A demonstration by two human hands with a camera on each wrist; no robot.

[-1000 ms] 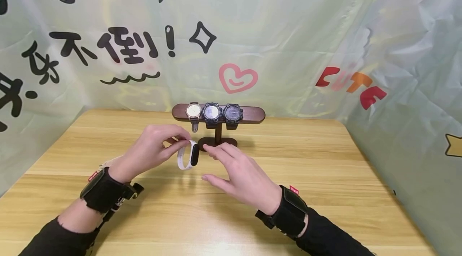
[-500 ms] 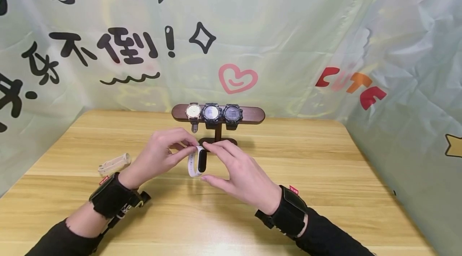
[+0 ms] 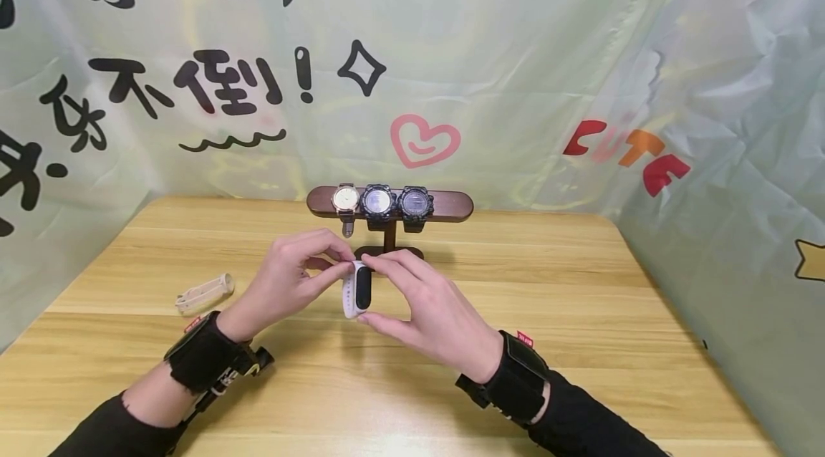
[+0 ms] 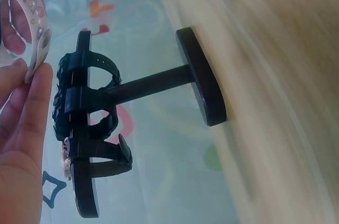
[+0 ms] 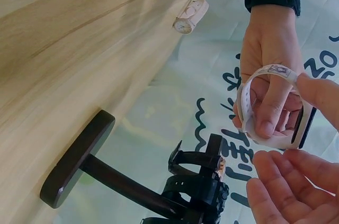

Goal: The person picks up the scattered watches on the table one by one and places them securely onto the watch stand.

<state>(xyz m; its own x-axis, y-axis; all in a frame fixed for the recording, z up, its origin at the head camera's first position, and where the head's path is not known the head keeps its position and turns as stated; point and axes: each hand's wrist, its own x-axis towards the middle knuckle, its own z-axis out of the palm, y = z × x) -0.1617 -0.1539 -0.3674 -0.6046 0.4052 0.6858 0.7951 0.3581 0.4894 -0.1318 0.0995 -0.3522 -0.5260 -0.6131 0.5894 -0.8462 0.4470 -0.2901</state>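
A white fitness band with a dark oblong screen is held up in front of the watch stand, its strap closed into a loop. My left hand pinches the strap at the upper end; the left wrist view shows small printed patterns on the strap. From the other side, my right hand spans the band, fingertips at its top end and thumb at its bottom. In the right wrist view that thumb presses on the strap and the fingertips sit at the opposite end of the screen.
Behind the hands stands a dark wooden T-shaped watch stand bearing one gold-cased watch and two chunky black watches. A pale pink watch lies on the wooden table at left. Printed cloth hangs behind.
My left hand has carried the band rightward to my right hand, uncovering the pale watch on the table. The screen has turned more toward the head camera, and my right thumb now meets the band.
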